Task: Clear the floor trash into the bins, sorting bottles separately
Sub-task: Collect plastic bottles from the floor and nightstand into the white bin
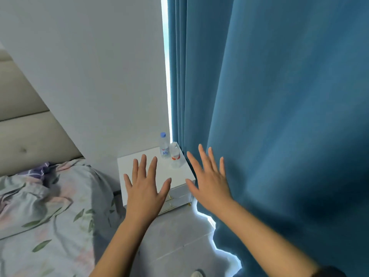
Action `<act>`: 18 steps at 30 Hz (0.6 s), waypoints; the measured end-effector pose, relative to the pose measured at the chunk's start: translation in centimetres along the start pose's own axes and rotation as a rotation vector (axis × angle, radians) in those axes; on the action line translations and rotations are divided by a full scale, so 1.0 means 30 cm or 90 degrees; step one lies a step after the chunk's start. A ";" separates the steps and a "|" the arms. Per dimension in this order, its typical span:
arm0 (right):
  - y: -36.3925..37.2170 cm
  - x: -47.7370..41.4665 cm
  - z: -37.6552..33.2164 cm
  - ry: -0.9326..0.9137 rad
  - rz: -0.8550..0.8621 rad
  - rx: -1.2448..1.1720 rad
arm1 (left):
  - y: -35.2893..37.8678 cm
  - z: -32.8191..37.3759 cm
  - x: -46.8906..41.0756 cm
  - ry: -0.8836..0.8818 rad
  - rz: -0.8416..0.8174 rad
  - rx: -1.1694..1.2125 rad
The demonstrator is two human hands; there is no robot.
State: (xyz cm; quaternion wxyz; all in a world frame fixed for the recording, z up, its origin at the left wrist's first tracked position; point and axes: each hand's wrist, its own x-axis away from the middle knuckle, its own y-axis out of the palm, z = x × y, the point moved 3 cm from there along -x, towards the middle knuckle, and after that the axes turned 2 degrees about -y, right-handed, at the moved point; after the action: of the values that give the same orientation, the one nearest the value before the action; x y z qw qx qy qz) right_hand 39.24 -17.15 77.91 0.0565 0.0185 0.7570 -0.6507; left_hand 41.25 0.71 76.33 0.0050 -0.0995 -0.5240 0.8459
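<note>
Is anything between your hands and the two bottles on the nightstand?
Nothing visible. The left hand and right hand are open and hold nothing; bare nightstand top lies between them and the blue-capped bottle and red-labelled bottle at its back corner. The curtain hangs close beside the bottles.

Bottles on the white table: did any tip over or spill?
No, nothing stands out. The blue-cap bottle and the red-label bottle both stand upright on the table, with no spill showing.
</note>
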 end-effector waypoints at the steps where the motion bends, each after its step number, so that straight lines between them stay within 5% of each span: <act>1: 0.011 -0.054 0.015 0.000 -0.010 -0.004 | 0.014 -0.007 -0.045 -0.004 -0.005 -0.011; 11: 0.205 -0.517 0.081 -0.033 -0.140 0.016 | 0.148 -0.132 -0.439 -0.069 -0.054 -0.068; 18: 0.435 -0.822 0.133 0.089 -0.238 -0.030 | 0.327 -0.314 -0.793 -0.067 -0.174 -0.091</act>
State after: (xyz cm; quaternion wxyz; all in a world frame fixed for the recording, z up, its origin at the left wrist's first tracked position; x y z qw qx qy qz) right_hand 65.30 -17.99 67.20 -0.1174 -0.0787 0.7645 -0.6289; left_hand 67.14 1.95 67.45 0.0855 0.0167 -0.5908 0.8021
